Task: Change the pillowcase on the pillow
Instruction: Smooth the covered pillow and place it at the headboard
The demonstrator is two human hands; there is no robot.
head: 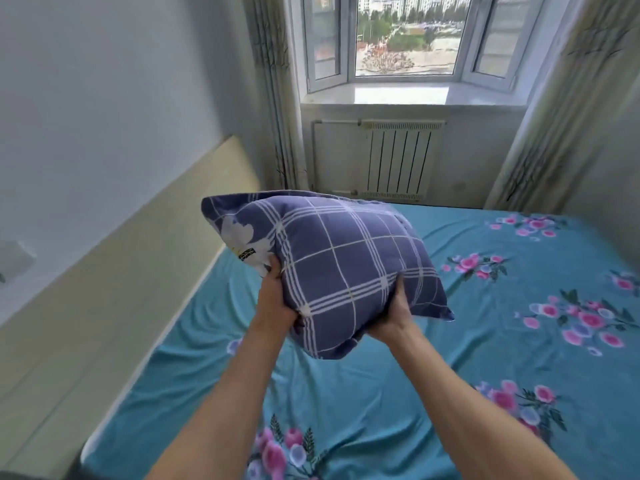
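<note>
Head view: both bare arms reach forward over a bed covered in a teal sheet with pink and lilac flower sprays [398,393]. Between the hands, lifted clear above the sheet near the bed's left edge, is a plump pillow in a purple-blue pillowcase with white check lines [339,268]; its upper left flap carries a white flower print. The left hand [275,301] grips the pillow's near left side, the thumb lying up along the fabric and the fingers curled out of sight beneath. The right hand [394,313] grips the near right side the same way — thumb on top, fingers tucked under — so each grip is closed on the pillow. The pillow tilts, its far end raised toward the window.

A pale yellow padded headboard panel [114,278] runs along the bed's left edge against a light wall. Beyond the bed's far edge stand a white radiator [398,161] under a bay window [405,36] — patterned curtains [273,81] hang at both sides.
</note>
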